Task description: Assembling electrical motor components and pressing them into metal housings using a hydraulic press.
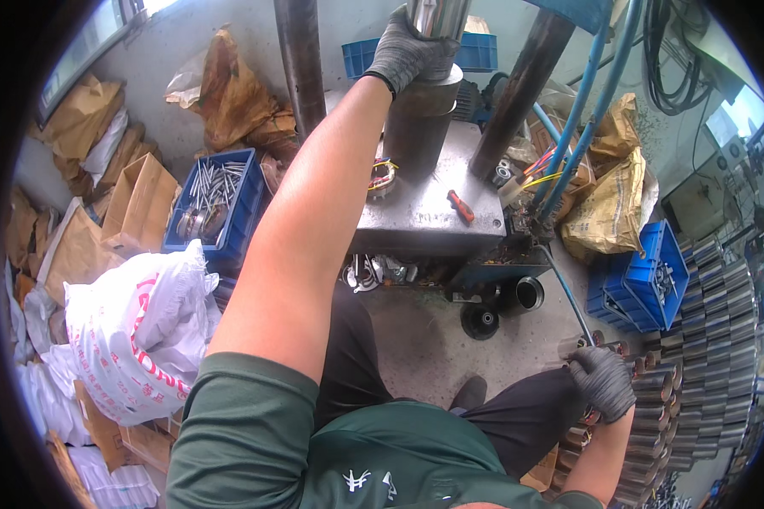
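Note:
In a grey knit glove, my left hand (409,54) reaches up to the press and is closed round the lower part of a shiny metal sleeve (437,17). The sleeve's top runs out of view. Below it stands a thick dark steel cylinder (416,127) on the press's metal table (416,216). My right hand (603,383), also gloved, is low at the right by my knee, closed round the end of a long thin lever (567,288). That lever slants up to the press's right side. Its gripped end is hidden by the fingers.
On the press table lie a red-handled screwdriver (461,206) and a wound stator with coloured wires (382,176). Blue crates (229,161) of metal parts stand left and right (641,284). Stacked metal sleeves (705,339) line the right; white sacks (136,331) fill the left.

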Demonstrator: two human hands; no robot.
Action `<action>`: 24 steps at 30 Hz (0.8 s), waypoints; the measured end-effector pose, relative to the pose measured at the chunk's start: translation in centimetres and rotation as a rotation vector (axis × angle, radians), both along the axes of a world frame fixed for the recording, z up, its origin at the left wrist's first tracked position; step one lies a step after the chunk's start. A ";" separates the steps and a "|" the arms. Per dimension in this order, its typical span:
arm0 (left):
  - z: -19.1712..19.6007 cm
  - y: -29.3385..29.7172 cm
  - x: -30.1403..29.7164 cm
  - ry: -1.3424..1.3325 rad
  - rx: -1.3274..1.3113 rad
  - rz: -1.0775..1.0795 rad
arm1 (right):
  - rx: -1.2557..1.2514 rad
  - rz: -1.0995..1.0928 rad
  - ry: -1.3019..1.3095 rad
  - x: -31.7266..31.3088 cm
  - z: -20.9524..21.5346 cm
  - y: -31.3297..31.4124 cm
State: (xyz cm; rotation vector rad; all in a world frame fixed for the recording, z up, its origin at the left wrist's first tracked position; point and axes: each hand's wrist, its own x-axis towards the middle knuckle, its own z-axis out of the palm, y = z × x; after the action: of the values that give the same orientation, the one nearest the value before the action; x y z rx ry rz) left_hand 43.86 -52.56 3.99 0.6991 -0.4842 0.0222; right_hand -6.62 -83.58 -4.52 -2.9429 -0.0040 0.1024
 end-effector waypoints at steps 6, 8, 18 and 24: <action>-2.7 7.8 10.1 0.067 -0.393 -0.615 | 0.036 0.107 -0.011 2.6 0.0 1.6; -5.5 4.2 6.0 0.076 -0.298 -0.689 | 0.034 0.000 0.000 1.3 0.4 0.5; -1.6 3.7 -0.3 -0.200 0.525 0.470 | 0.087 0.025 -0.001 3.8 3.7 -0.6; -1.5 3.7 -0.9 -0.212 0.422 0.364 | 0.023 0.044 -0.036 3.5 3.3 -0.5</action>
State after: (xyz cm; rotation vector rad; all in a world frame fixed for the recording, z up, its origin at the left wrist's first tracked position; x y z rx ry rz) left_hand 42.95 -48.82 2.45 1.2012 -0.5655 0.3466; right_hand -3.07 -84.05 -1.24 -2.9223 -0.0741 0.0551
